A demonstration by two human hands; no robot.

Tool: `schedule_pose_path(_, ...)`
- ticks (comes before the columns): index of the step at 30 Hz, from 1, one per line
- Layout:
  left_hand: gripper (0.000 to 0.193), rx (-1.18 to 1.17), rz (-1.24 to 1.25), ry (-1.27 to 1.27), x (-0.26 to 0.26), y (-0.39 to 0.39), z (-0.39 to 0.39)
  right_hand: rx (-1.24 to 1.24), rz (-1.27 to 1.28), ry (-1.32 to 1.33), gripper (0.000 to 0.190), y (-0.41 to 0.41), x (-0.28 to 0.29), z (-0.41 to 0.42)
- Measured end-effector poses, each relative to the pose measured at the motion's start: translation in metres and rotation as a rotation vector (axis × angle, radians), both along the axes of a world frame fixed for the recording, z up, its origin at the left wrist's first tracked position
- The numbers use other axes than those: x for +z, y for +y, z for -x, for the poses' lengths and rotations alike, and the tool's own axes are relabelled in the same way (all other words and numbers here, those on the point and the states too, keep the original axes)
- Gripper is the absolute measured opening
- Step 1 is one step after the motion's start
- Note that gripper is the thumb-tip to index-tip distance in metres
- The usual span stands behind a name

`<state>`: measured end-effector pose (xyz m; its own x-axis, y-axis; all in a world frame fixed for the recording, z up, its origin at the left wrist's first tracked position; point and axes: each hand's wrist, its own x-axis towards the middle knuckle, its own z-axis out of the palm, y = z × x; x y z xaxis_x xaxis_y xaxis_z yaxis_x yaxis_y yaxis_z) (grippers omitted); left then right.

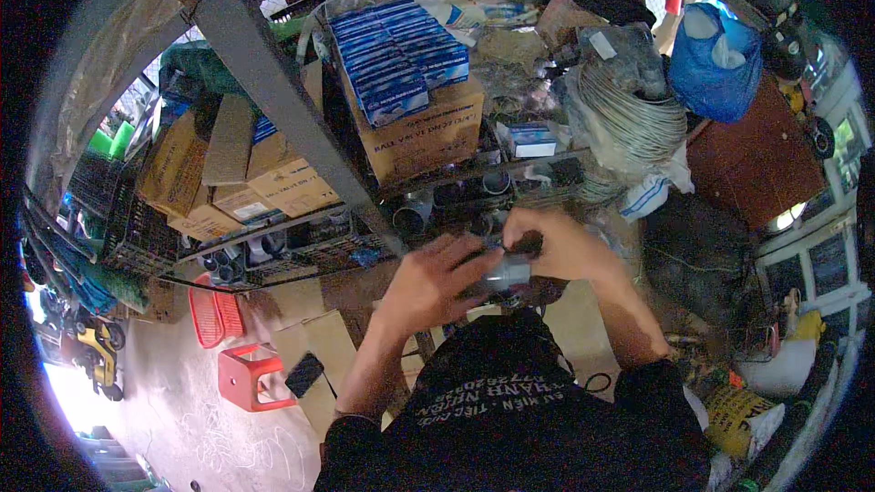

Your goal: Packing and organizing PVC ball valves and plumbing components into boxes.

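Note:
In the middle of the head view, my left hand (437, 280) is blurred, its fingers spread beside a grey cylindrical fitting (509, 273), perhaps plastic pipe; whether it grips the fitting cannot be told. My right hand (560, 242) is at the fitting's other side with curled fingers; what lies between them is hidden. Both hands are in front of my black shirt (519, 410). Just beyond them, dark round pipe fittings (412, 216) fill the lower shelf. Above these stands a cardboard carton (424, 133) with blue-and-white boxes (389, 55) stacked on top.
A metal post (273, 75) slants across the shelving at the left. Coiled wire or tubing (629, 113) and a blue plastic bag (714, 65) are at the right. On the floor at the left are a red stool (253, 379), a red basket (215, 314) and flattened cardboard (314, 342).

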<state>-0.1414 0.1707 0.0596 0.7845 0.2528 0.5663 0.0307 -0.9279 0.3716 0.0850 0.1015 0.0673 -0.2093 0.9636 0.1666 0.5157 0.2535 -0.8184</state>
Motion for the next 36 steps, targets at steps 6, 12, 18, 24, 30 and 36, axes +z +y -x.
schedule_pose_path(6,0.056,0.091,0.105,-0.05,-0.007,0.006,0.001,-0.193,0.002,0.048,0.031,0.002,-0.006,0.006)
schedule_pose_path(12,0.062,0.15,0.213,-0.219,-0.022,0.006,-0.001,-0.197,-0.031,0.125,0.027,0.004,-0.028,0.002)
schedule_pose_path(18,0.054,0.176,0.51,-0.51,-0.033,0.015,-0.002,-0.061,0.109,0.283,0.026,0.0,-0.035,0.015)
schedule_pose_path(24,0.034,0.345,0.822,-0.552,-0.035,0.003,-0.018,-0.32,-0.42,-0.134,0.025,-0.012,-0.031,0.025)
schedule_pose_path(30,0.035,0.162,1.191,-0.453,-0.046,0.005,-0.012,-0.487,-0.346,0.035,0.023,-0.008,-0.052,0.014)
schedule_pose_path(36,0.082,-0.14,1.176,-0.44,-0.058,0.002,-0.021,-0.658,0.086,0.733,0.019,-0.007,-0.053,0.037)
